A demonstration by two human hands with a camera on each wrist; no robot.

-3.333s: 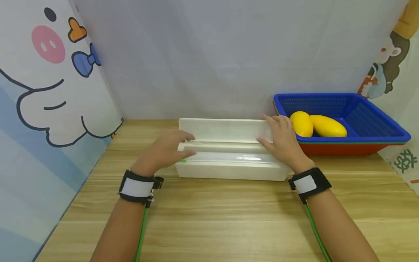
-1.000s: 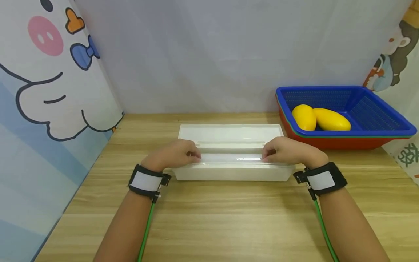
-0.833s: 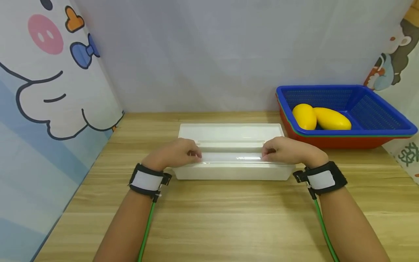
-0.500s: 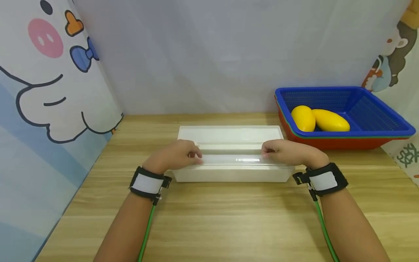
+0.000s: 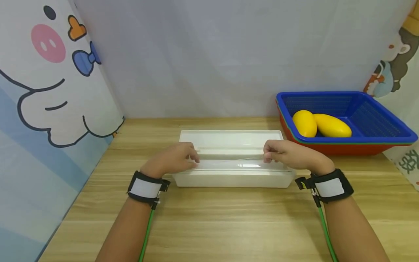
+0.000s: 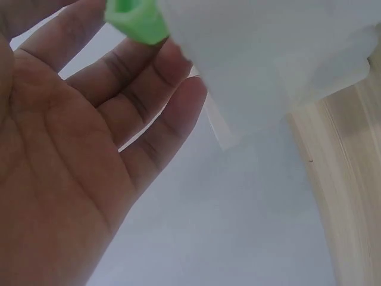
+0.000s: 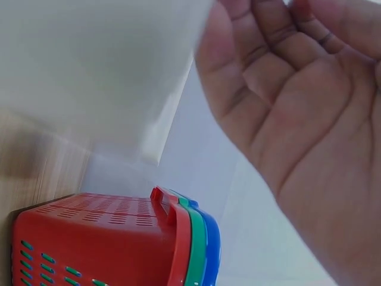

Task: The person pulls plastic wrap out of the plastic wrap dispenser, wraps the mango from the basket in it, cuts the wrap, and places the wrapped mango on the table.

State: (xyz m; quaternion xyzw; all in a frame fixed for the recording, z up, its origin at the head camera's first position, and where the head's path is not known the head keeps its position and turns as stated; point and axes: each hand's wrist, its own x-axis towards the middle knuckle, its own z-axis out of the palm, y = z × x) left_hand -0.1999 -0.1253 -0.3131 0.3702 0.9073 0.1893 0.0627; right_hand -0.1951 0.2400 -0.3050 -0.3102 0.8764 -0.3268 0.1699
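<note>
A long white cling film dispenser [image 5: 234,180] lies on the table in the head view, its lid [image 5: 230,137] tipped back. Inside sits a shiny roll of clear film [image 5: 226,165]. The right hand [image 5: 288,154], over the box's right end, pinches the film's edge, and a thin lifted line of film runs leftward from its fingertips. At the left end, the left hand [image 5: 173,158] has its thumb and fingers apart, close to the roll. A green plastic piece [image 6: 137,21] shows at that end in the left wrist view. The right fingertips are mostly cut off in the right wrist view.
Stacked plastic baskets, blue [image 5: 386,120] on top and red [image 7: 95,238] below, stand at the back right near the dispenser. Two yellow mango-shaped things [image 5: 304,123] lie in the blue one. A pale cloth wall [image 5: 203,65] closes off the back of the wooden table [image 5: 222,225].
The lid has tipped further back and both hands have come inward to the roll. Lately the right hand has raised the film's edge slightly, while the left thumb and fingers have parted and drawn back left.
</note>
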